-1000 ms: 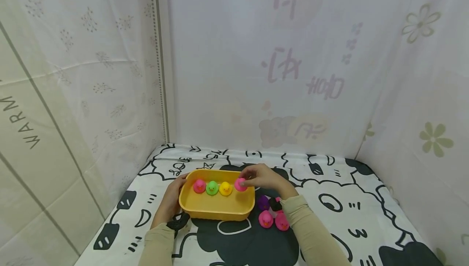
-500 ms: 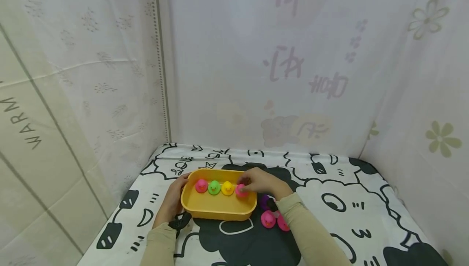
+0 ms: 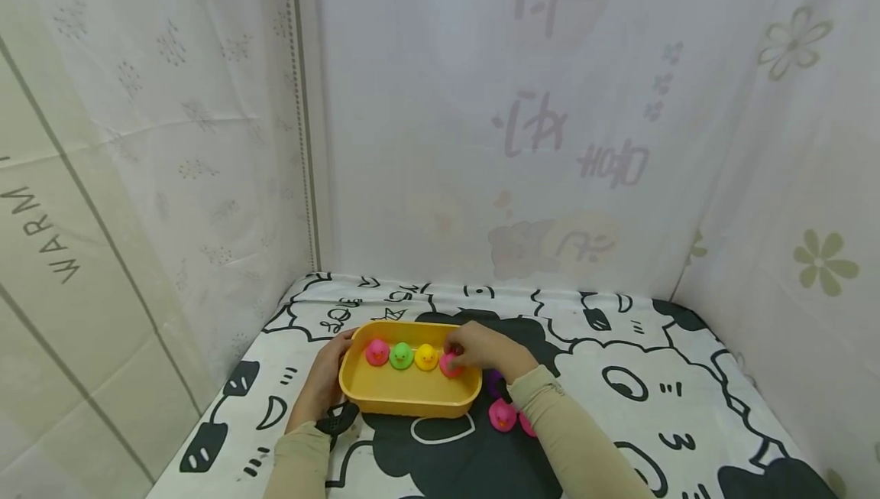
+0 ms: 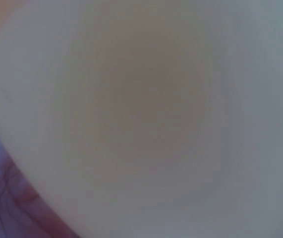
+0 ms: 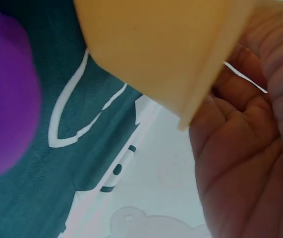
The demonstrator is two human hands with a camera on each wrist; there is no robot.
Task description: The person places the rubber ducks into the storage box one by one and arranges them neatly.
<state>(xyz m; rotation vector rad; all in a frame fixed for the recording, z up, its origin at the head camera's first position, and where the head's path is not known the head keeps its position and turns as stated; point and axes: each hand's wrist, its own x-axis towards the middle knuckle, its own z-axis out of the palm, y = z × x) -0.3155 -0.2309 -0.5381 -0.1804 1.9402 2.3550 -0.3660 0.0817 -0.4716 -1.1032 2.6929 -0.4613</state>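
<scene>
Palm down, right hand [image 3: 490, 350] pinches rightmost duck [image 3: 447, 370] in tray [image 3: 411, 389].

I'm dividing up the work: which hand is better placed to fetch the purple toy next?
Probably the right hand: the purple toy lies beside its end of the tray. It must first release the pinched pink duck, but the left hand is at the opposite end.

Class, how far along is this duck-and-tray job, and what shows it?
Looks done: a reddish-pink duck, green duck and yellow duck stand in a row in the yellow tray. In hand: the right hand grips a pink duck at the row's right end; the left hand touches the tray. Probably left: a purple toy and two pink ducks on the cloth, this group partly behind the right sleeve.
</scene>
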